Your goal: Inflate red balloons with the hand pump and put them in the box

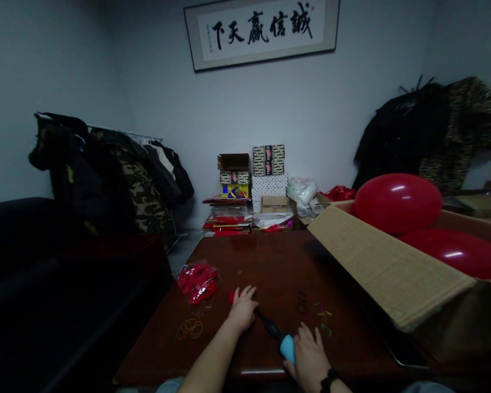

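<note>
A black and light-blue balloon pump (287, 348) lies slantwise low over the near part of the table, its thin black nozzle pointing toward my left hand (244, 311). That hand is closed over a small red balloon (231, 297), of which only a bit shows at the left of the fingers. My right hand (311, 352), with a dark beaded bracelet at the wrist, is around the blue end of the pump; its thumb is on the near side, and the palm hides the pump's rear end.
On the dark wooden table (262, 256) lie a clear bag of red items (198, 281), yellowish rubber bands (190, 328), black bands (301, 303) and small coloured bits (325, 319). An open cardboard box (393, 267) with inflated red balloons (399, 202) stands at the right.
</note>
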`<state>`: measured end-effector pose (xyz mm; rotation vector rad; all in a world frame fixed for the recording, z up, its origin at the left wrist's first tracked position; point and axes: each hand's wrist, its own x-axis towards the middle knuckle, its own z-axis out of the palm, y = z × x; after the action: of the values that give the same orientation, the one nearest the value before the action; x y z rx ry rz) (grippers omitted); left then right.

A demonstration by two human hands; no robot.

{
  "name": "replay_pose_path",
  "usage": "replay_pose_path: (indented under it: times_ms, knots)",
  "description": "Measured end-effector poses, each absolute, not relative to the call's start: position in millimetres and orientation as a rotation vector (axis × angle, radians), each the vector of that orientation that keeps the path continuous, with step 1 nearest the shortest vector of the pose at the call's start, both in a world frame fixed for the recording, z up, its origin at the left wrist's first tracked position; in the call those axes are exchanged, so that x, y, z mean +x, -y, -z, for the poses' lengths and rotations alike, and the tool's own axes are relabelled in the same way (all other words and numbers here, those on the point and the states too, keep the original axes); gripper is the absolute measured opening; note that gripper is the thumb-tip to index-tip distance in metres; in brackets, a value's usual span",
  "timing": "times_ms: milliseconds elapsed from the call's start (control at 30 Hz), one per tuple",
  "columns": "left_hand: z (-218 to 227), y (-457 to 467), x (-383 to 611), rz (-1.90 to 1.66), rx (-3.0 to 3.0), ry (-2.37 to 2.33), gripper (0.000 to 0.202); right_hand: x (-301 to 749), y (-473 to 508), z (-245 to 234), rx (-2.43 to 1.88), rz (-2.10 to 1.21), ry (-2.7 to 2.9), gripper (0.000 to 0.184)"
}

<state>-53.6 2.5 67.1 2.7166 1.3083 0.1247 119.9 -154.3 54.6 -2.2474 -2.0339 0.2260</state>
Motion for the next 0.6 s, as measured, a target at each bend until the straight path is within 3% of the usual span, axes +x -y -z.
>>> replay_pose_path:
  times_ms: [267,600]
  knots:
    - [-68.3,-11.6,-57.6,-0.151,2.799,-1.185,0.018,119.9,145.4,-50.9,-2.198,-0.178,2.071,0.055]
    - [-78.9,-6.1,-60.2,-0.157,2.856,-0.886,0.025,114.3,133.3,-47.8,-2.151,-0.179,2.067,0.054]
